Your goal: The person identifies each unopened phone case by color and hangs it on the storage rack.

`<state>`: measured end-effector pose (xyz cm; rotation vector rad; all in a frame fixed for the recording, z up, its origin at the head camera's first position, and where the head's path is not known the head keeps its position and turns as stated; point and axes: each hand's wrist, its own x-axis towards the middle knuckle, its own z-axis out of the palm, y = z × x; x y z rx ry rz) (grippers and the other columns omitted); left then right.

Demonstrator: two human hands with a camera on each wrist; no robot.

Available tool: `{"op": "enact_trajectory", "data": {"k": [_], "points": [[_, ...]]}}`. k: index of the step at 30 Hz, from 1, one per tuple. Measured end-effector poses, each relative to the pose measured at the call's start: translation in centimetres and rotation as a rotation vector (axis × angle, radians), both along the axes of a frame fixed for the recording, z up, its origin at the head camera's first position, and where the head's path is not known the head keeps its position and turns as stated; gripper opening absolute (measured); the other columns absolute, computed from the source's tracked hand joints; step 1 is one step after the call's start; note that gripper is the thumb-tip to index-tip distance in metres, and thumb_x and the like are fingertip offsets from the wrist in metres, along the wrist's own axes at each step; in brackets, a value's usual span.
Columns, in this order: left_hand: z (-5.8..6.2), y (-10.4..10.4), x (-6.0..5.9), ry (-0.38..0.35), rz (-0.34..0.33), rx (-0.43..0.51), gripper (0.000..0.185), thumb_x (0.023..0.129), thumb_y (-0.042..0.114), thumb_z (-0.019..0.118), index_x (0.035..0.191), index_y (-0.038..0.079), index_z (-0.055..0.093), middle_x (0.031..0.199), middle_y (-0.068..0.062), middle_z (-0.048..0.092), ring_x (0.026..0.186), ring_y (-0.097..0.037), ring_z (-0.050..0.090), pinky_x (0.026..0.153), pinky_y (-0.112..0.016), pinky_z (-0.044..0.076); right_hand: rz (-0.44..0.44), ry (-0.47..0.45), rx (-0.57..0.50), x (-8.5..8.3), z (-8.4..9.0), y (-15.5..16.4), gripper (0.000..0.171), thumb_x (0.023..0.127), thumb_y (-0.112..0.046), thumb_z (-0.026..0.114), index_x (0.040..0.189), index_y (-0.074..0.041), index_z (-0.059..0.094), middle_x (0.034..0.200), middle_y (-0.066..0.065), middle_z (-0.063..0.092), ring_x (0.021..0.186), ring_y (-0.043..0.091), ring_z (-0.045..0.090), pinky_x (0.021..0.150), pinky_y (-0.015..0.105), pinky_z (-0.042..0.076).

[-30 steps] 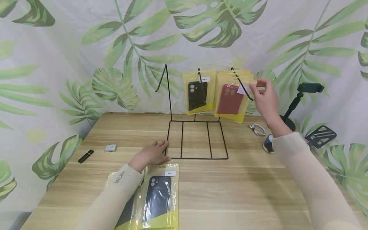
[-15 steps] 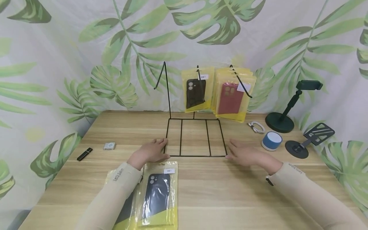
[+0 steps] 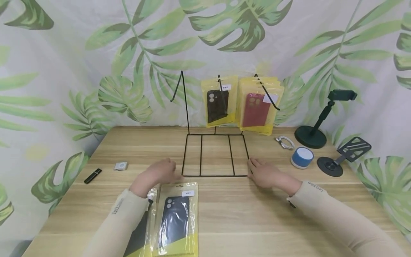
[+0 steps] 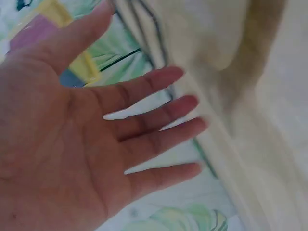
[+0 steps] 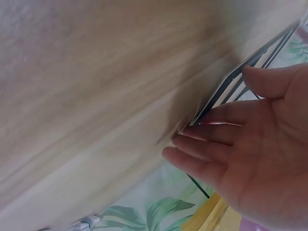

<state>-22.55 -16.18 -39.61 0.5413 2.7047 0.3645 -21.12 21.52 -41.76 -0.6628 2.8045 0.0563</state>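
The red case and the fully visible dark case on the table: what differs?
The red case hangs on the rack; the dark case lies on the table. More packets hang behind the red case; another packet lies beside the dark case. Both have white labels on yellow packets.

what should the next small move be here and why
Probably lower the left hand to pinch the top edge of the packaged dark phone case lying right in front of the wire rack. That hand is open beside it, the right hand is at the rack's right side, and the left hook carries no package.
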Motion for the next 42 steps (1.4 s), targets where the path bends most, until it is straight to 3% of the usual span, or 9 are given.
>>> {"op": "enact_trajectory", "data": {"k": [2, 5, 16, 20, 23, 26, 30, 35, 42], "points": [[0.6, -0.3, 0.7, -0.016, -0.008, 0.005, 0.042, 0.088, 0.038, 0.072, 0.098, -0.002, 0.066, 0.099, -0.017, 0.065, 0.086, -0.028, 0.062, 0.080, -0.044, 0.056, 0.018, 0.027, 0.010, 0.0, -0.1, 0.0, 0.058, 0.106, -0.029, 0.044, 0.147, 0.011, 0.036, 0.155, 0.031, 0.033, 0.144, 0.044, 0.034, 0.117, 0.053, 0.034], [1.1, -0.7, 1.5, -0.053, -0.036, 0.004, 0.029, 0.080, 0.028, 0.078, 0.085, 0.006, 0.060, 0.082, -0.005, 0.059, 0.073, -0.019, 0.053, 0.067, -0.033, 0.049, 0.025, 0.050, 0.022, -0.1, -0.2, 0.1, 0.056, 0.106, -0.028, 0.045, 0.146, 0.011, 0.039, 0.154, 0.030, 0.036, 0.143, 0.042, 0.037, 0.117, 0.051, 0.036], [-0.1, -1.0, 2.9, 0.058, -0.066, -0.080, 0.018, 0.062, 0.000, 0.073, 0.072, 0.011, 0.063, 0.071, 0.004, 0.060, 0.079, -0.019, 0.045, 0.077, -0.035, 0.040, 0.019, 0.080, 0.032, -0.3, -0.5, 0.0, 0.056, 0.105, -0.030, 0.048, 0.145, 0.008, 0.044, 0.152, 0.028, 0.041, 0.140, 0.040, 0.044, 0.109, 0.051, 0.045], [0.0, -1.2, 2.9, 0.093, -0.082, -0.056, 0.022, 0.064, -0.005, 0.065, 0.062, 0.013, 0.053, 0.063, 0.004, 0.048, 0.072, -0.018, 0.041, 0.070, -0.032, 0.036, 0.026, 0.099, 0.039, -0.2, -0.5, 0.0, 0.055, 0.104, -0.030, 0.049, 0.144, 0.008, 0.045, 0.151, 0.028, 0.043, 0.139, 0.039, 0.045, 0.106, 0.051, 0.047], [0.2, -1.3, 2.8, 0.103, -0.089, -0.013, 0.022, 0.073, -0.005, 0.061, 0.065, 0.013, 0.051, 0.063, 0.003, 0.046, 0.065, -0.016, 0.044, 0.064, -0.029, 0.038, 0.031, 0.108, 0.037, -0.2, -0.6, 0.0, 0.055, 0.104, -0.030, 0.049, 0.143, 0.009, 0.045, 0.150, 0.028, 0.043, 0.138, 0.039, 0.046, 0.106, 0.051, 0.048], [0.6, -1.4, 2.6, 0.120, -0.092, 0.070, 0.014, 0.085, 0.001, 0.062, 0.076, 0.012, 0.059, 0.069, 0.002, 0.056, 0.063, -0.012, 0.050, 0.061, -0.029, 0.046, 0.025, 0.102, 0.025, -0.1, -0.5, 0.1, 0.055, 0.104, -0.030, 0.049, 0.144, 0.009, 0.044, 0.151, 0.028, 0.042, 0.139, 0.040, 0.045, 0.106, 0.051, 0.047], [1.4, -0.9, 2.6, 0.167, -0.086, 0.217, 0.005, 0.095, 0.011, 0.060, 0.093, 0.010, 0.065, 0.085, 0.000, 0.068, 0.074, -0.013, 0.062, 0.070, -0.034, 0.055, 0.015, 0.090, 0.010, -0.1, -0.6, 0.2, 0.055, 0.104, -0.029, 0.049, 0.145, 0.008, 0.044, 0.152, 0.028, 0.042, 0.139, 0.040, 0.044, 0.106, 0.053, 0.047], [3.5, 0.7, 3.2, 0.227, -0.084, 0.451, 0.006, 0.097, 0.017, 0.062, 0.100, 0.011, 0.064, 0.095, -0.001, 0.072, 0.091, -0.020, 0.068, 0.081, -0.040, 0.058, 0.006, 0.087, 0.003, 0.0, -0.6, 0.2, 0.056, 0.105, -0.031, 0.048, 0.146, 0.007, 0.043, 0.153, 0.027, 0.040, 0.140, 0.039, 0.043, 0.107, 0.053, 0.047], [6.8, 3.6, 3.7, 0.274, -0.092, 0.755, 0.005, 0.095, 0.010, 0.065, 0.097, 0.007, 0.064, 0.088, -0.005, 0.070, 0.075, -0.011, 0.061, 0.066, -0.025, 0.052, 0.012, 0.094, -0.006, 0.0, -0.5, 0.2, 0.055, 0.104, -0.030, 0.049, 0.145, 0.007, 0.044, 0.152, 0.027, 0.041, 0.139, 0.040, 0.044, 0.107, 0.053, 0.046]]}}
